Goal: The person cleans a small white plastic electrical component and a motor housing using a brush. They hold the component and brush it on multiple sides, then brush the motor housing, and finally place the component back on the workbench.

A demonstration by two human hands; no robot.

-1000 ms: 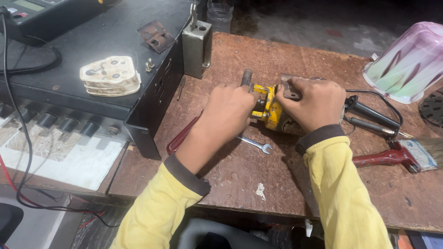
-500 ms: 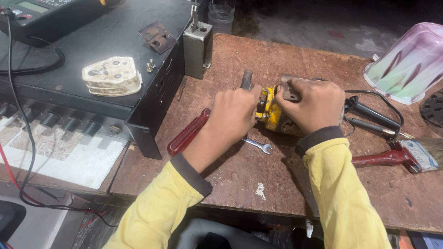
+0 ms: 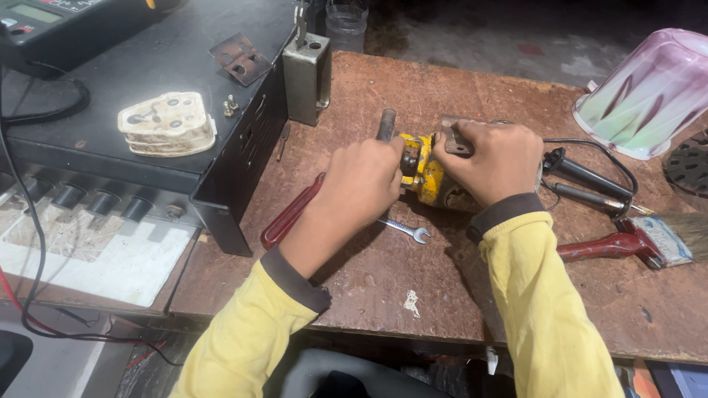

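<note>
Fingers of right hand [image 3: 493,158] clamp yellow tool [image 3: 425,171]; left hand [image 3: 366,182] touching it.

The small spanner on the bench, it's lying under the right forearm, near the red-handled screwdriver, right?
Not quite. The head view shows the small spanner lying under the left forearm, just below the left hand, near the red-handled screwdriver.

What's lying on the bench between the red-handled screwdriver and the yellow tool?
In the head view, the left hand covers most of that stretch; just below it a small silver spanner lies between the red-handled screwdriver and the yellow tool.
</note>
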